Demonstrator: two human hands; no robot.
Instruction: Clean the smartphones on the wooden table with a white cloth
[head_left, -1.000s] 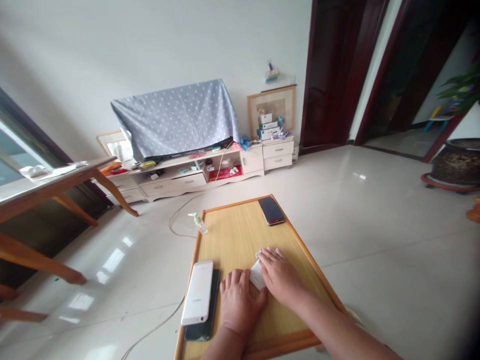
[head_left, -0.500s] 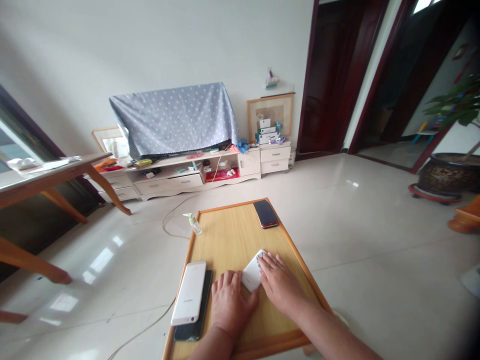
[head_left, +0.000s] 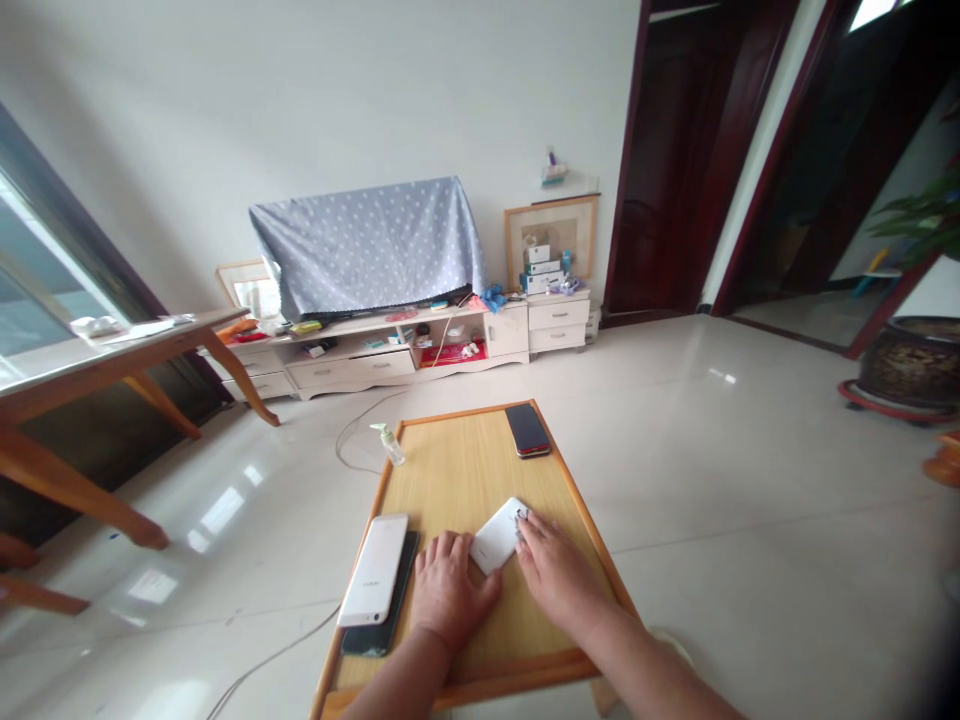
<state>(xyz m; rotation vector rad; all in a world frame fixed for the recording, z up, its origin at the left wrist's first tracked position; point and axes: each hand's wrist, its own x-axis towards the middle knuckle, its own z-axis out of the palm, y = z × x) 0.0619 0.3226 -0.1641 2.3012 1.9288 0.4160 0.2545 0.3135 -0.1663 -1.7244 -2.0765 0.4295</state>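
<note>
A white phone (head_left: 495, 538) lies slanted, back up, on the small wooden table (head_left: 450, 460). My left hand (head_left: 450, 592) rests at its left and lower edges, with the thumb and forefinger steadying it. From the right, my right hand (head_left: 553, 565) presses closed fingers against the phone's camera end. A small grey patch shows at those fingertips; I cannot make out whether it is the lenses or something held. Left of my left hand, a pale gold phone (head_left: 375, 570) lies partly over a dark phone (head_left: 390, 625).
Another dark phone (head_left: 528, 430) lies at the table's far right corner, and a pump bottle (head_left: 390, 446) stands at the far left. Beyond are a low white cabinet (head_left: 508, 335) and a cloth-draped object (head_left: 367, 245). A larger wooden table (head_left: 142, 350) stands left; a cable (head_left: 281, 650) crosses the floor.
The view has shifted slightly. My right fingers have drawn closer together at the phone's camera end. The phone stays between both hands.
</note>
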